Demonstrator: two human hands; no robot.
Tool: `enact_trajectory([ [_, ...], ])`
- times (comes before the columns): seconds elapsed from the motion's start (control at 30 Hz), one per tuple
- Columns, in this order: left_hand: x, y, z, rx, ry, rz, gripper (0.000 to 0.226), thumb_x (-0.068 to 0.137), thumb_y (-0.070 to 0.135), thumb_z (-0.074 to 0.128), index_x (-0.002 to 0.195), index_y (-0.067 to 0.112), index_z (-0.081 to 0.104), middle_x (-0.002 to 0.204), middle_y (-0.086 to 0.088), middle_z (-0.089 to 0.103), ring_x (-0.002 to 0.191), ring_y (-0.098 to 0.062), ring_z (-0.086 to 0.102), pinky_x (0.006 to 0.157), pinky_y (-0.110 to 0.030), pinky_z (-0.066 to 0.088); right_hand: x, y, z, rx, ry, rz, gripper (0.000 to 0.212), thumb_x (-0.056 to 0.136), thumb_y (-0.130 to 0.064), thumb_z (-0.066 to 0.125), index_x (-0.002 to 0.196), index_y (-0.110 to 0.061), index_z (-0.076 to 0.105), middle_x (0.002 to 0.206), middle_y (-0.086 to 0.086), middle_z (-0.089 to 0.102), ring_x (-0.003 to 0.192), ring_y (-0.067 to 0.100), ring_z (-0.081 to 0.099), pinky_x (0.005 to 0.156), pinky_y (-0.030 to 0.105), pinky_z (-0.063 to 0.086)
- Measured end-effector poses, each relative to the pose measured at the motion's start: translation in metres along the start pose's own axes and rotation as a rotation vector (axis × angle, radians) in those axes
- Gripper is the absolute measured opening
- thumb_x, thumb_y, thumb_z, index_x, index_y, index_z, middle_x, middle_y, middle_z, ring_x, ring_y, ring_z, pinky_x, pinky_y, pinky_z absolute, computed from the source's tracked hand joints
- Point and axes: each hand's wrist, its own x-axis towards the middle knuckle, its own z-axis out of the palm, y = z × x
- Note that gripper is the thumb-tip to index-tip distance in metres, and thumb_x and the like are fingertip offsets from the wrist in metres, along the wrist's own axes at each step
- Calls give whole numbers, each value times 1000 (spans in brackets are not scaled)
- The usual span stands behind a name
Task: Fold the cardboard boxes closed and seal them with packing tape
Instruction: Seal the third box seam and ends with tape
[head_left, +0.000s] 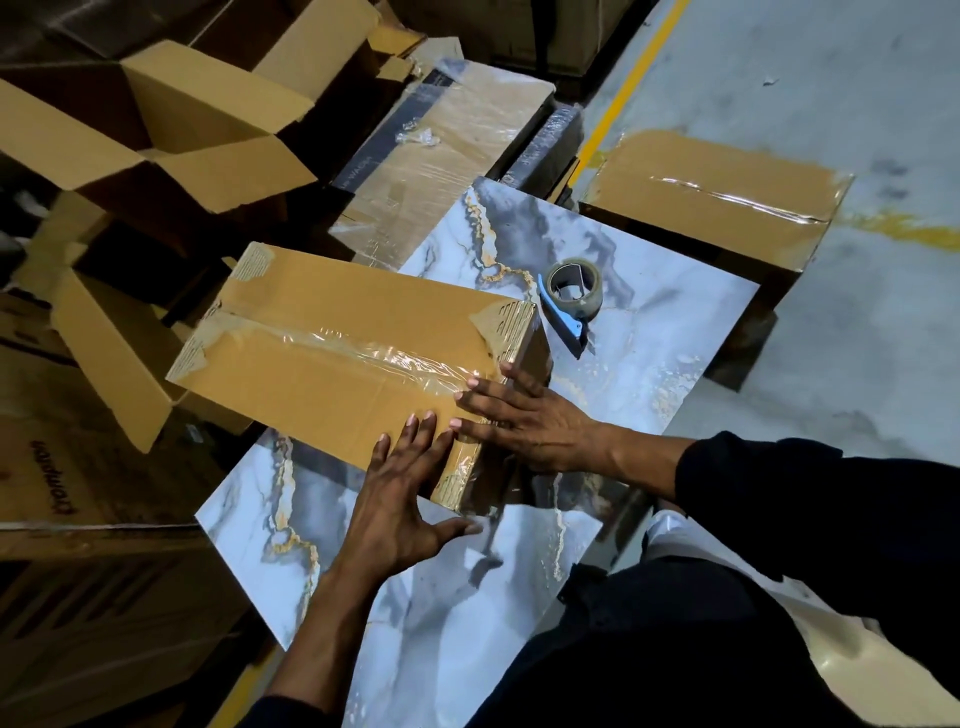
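A closed brown cardboard box (322, 364) lies on a marble-patterned slab (649, 332). A strip of clear packing tape (332, 345) runs along its top seam. My left hand (402, 493) lies flat on the box's near corner, fingers straight and spread, thumb out over the slab. My right hand (519, 415) presses flat on the tape's near end, where it folds over the box edge. A tape dispenser (571, 299) with a clear roll and a blue handle rests on the slab just beyond the box, untouched.
A second taped box (717, 208) stands beyond the slab on the grey floor. Open empty boxes (171, 130) and flattened cartons crowd the left. A plastic-wrapped carton (441, 156) lies behind. A yellow floor line (628, 88) runs at the upper right.
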Motion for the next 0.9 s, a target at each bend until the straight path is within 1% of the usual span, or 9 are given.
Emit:
enact_trajectory([
  [0.13,2,8,1,-39,33,-87,111,74,73,77,165,34,28,173,9,17,161,-8,6,131,-44,8,0,-3,-3,32,-43,20,106,79,-30,76,165,-22,14,170,14,20,159,34,12,126,62,11],
  [0.27,11,28,-8,-26,-19,-246,111,70,74,70,164,30,31,172,9,22,160,-16,17,130,-51,17,0,-6,-10,69,-113,40,122,71,-43,79,166,-21,7,172,16,9,160,36,0,125,64,6],
  [0.4,18,59,-19,12,2,-334,105,73,54,80,163,30,33,170,6,27,157,-29,29,125,-57,27,-5,-16,-13,179,-112,98,102,88,-68,54,166,-19,10,172,20,0,159,40,-4,121,71,10],
  [0.5,21,65,-22,38,-10,-389,107,69,37,88,162,33,36,167,3,35,151,-36,38,120,-60,34,-6,-25,-12,236,-103,161,112,80,-83,47,165,-17,16,172,20,3,159,41,-2,119,73,10],
  [0.57,21,59,-21,61,-38,-417,114,62,51,90,161,38,36,166,6,38,147,-37,44,117,-60,41,-4,-33,-11,254,-90,219,125,74,-91,56,165,-16,16,172,18,4,159,40,-2,121,72,7],
  [0.63,23,53,-19,95,-43,-469,116,56,69,83,159,46,35,164,8,41,140,-42,52,103,-59,53,-1,-38,-11,280,-55,263,129,70,-93,59,165,-15,18,172,17,7,159,40,-2,120,72,8],
  [0.7,22,49,-15,128,-21,-468,110,59,73,78,158,50,35,163,7,44,135,-46,54,93,-56,58,0,-41,-10,290,-33,290,130,70,-93,60,164,-15,17,172,18,9,159,40,0,119,73,9],
  [0.8,15,51,-8,145,25,-427,93,72,65,76,156,47,42,164,6,43,143,-43,47,103,-53,51,0,-43,-6,283,-23,308,127,71,-90,62,163,-16,15,172,18,11,159,40,2,119,73,11],
  [0.9,5,42,3,95,96,-308,82,82,63,75,153,29,54,161,6,45,152,-24,40,123,-54,35,1,-45,-4,287,-23,310,126,72,-89,63,163,-15,15,172,17,10,159,40,2,117,74,14],
])
